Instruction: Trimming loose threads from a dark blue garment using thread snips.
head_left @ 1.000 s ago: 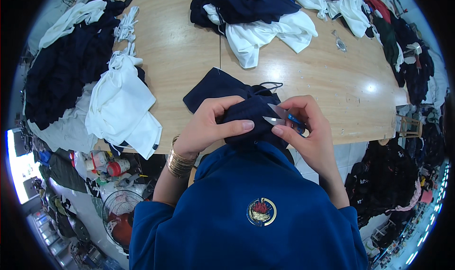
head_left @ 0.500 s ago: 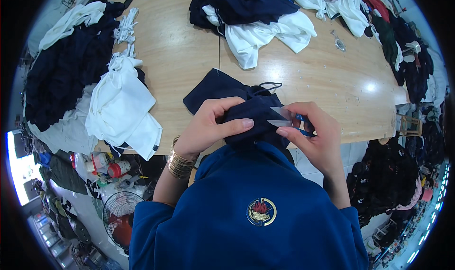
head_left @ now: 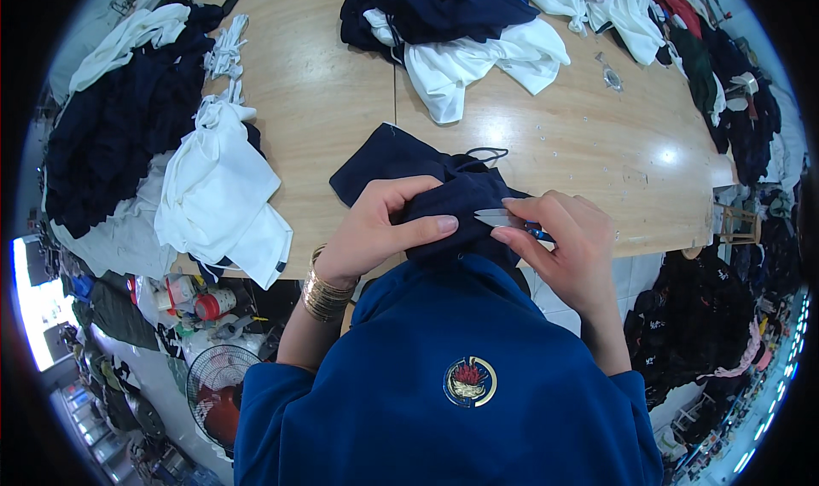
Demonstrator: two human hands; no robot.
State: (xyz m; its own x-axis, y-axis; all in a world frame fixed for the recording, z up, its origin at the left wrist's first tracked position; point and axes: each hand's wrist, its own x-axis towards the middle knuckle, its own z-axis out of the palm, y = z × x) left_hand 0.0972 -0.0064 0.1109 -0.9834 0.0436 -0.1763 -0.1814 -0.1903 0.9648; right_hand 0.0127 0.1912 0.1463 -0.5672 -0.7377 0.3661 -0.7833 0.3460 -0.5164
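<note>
A dark navy garment [head_left: 388,164] lies bunched at the table's near edge, a thin dark cord [head_left: 490,153] looping out at its far side. My left hand [head_left: 394,217] pinches a fold of this cloth between thumb and fingers. In my right hand [head_left: 559,230] is a pair of small thread snips [head_left: 496,218] with pale blades and blue handles. The blades are nearly together, their tips pointing left over the navy fabric, close to my left thumb. Whether a thread lies between them is too small to tell.
White and navy garments [head_left: 478,68] are heaped at the table's far side. Another pile with white cloth [head_left: 217,179] covers the left end. A small metallic item [head_left: 610,77] rests on the wooden table [head_left: 623,145] at far right. A fan [head_left: 215,392] stands on the floor at lower left.
My right fingers have squeezed the snips, so their spread blades are now nearly together and the tips sit slightly farther left. My left hand and the garment have barely moved.
</note>
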